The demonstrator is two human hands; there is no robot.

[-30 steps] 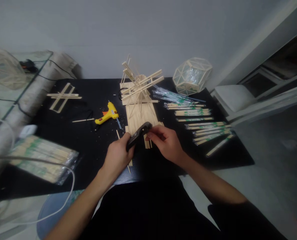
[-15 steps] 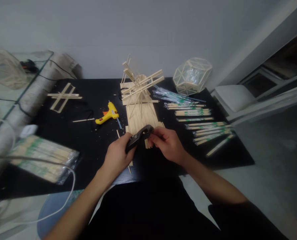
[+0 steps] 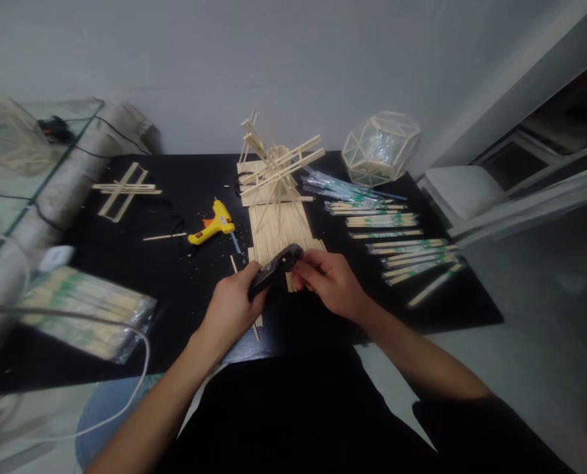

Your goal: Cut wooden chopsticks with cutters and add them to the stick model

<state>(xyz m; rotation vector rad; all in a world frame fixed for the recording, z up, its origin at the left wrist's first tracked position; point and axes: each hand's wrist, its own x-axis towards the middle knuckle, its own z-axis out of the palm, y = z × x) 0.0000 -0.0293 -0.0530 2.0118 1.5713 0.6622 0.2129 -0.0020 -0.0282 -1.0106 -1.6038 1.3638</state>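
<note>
My left hand (image 3: 231,296) is wrapped round the handles of dark pliers (image 3: 273,268), whose head points right. At the jaws, my right hand (image 3: 330,280) pinches a small piece of wooden stick (image 3: 286,261). Only a pale end of it shows; the fingers hide the rest. Beneath and behind both hands lies a flat panel of wooden sticks (image 3: 280,224) on the black table (image 3: 189,316). On the panel's far part stands a stick-built windmill-like model (image 3: 278,171) with crossed blades.
A yellow glue gun (image 3: 214,224) lies left of the panel. Further left are a crossed stick frame (image 3: 125,191) and a bagged chopstick pack (image 3: 85,313). Several wrapped chopsticks (image 3: 382,222) lie at right, before a faceted stick frame (image 3: 382,150). A white cable (image 3: 145,368) crosses the left front.
The pliers' jaws have closed further, and the gap in them has narrowed. Both hands stay in nearly the same place.
</note>
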